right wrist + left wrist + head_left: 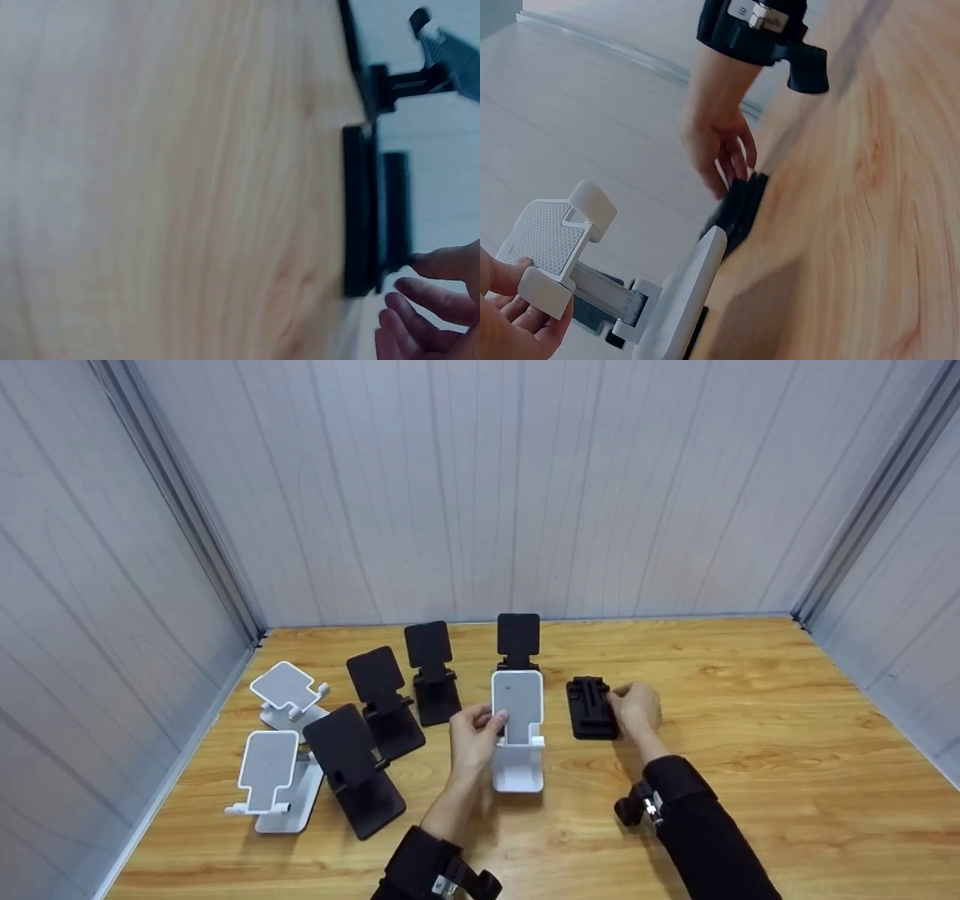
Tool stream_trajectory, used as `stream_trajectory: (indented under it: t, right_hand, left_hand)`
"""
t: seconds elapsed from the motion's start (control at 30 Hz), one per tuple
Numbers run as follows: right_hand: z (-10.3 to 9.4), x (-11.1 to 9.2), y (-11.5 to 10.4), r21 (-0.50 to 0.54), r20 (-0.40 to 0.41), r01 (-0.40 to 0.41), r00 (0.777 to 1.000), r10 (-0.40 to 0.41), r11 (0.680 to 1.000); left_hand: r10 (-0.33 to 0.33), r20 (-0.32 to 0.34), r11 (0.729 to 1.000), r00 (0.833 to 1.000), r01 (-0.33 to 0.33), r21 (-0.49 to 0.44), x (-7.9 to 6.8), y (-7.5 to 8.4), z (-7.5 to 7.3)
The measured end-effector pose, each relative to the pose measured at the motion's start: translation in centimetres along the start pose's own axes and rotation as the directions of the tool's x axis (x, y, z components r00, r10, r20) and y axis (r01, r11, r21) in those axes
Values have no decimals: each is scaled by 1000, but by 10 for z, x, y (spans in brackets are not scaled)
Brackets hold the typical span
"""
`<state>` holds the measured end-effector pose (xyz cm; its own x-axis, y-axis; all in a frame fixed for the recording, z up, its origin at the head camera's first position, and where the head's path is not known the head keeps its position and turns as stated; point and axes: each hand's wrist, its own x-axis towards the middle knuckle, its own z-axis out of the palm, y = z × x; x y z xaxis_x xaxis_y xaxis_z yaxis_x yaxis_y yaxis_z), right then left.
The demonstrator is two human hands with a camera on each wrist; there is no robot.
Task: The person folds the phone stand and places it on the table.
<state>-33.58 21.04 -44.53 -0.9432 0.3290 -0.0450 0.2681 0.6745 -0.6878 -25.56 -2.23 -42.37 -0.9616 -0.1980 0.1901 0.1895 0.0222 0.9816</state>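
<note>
My left hand (472,742) holds a white phone stand (527,701) by the left side of its grey-padded upper plate, thumb on the front. In the left wrist view, the stand's hinged arm and base (682,300) show, with the fingers (532,319) around the plate's lower lip. To the right lies a black phone stand (592,711), folded flat on the table. At its right edge my right hand (637,711) pinches it with bent fingers. The right wrist view shows the thumb on the folded stand (361,217) and the index fingertip close by its edge.
Several unfolded black phone stands (352,750) stand left of and behind the held one; one black stand (518,636) is directly behind it. Two white stands (268,761) are at the far left. Pale panel walls (480,495) enclose the wooden table (750,720).
</note>
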Motion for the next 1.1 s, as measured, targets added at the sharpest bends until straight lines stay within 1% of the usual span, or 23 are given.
stream_trajectory:
  t: [0.1,0.17,0.23,0.27,0.33,0.4,0.47,0.53,0.6,0.7,0.8,0.93,1.0,1.1]
  right_hand:
    - [-4,-9,-8,93,-44,95,995,-92,991]
    - [-8,-18,-15,196,-50,150,988,-143,969]
    - [-14,-30,-23,328,-34,188,982,-188,926]
    - [-17,-36,-27,392,-19,199,978,-209,898]
    - [-23,-51,-35,515,42,192,968,-248,836]
    - [-28,-66,-42,596,99,190,947,-306,780]
    - [-32,-80,-47,649,155,185,917,-367,738]
    - [-37,-92,-51,685,194,188,884,-425,704]
    - [-40,-101,-54,703,208,202,859,-469,682]
    - [-45,-112,-56,706,201,237,837,-509,668]
    - [-48,-119,-55,690,189,265,833,-521,674]
    - [-51,-125,-56,667,183,283,834,-521,689]
    - [-53,-127,-57,661,178,294,832,-525,690]
    - [-55,-130,-57,662,164,299,837,-522,687]
  left_hand:
    - [2,19,1000,1000,-2,-27,-6,9,3]
    - [1,29,999,1000,0,-44,-9,14,5]
    - [10,40,998,999,-8,-56,-13,18,6]
    - [13,45,998,999,-10,-61,-15,20,6]
    - [15,52,997,999,-12,-72,-18,23,7]
    - [18,57,996,998,-13,-83,-21,27,7]
    - [9,57,996,998,-4,-92,-24,31,7]
    - [7,61,995,998,-1,-100,-27,34,7]
    - [9,67,994,998,-2,-106,-30,38,8]
    - [24,81,994,996,-15,-108,-35,42,9]
    - [38,97,993,995,-27,-114,-39,44,10]
    - [48,124,991,991,-32,-129,-45,47,10]
    - [53,136,989,989,-34,-143,-47,48,10]
    - [64,163,986,984,-38,-160,-50,49,9]
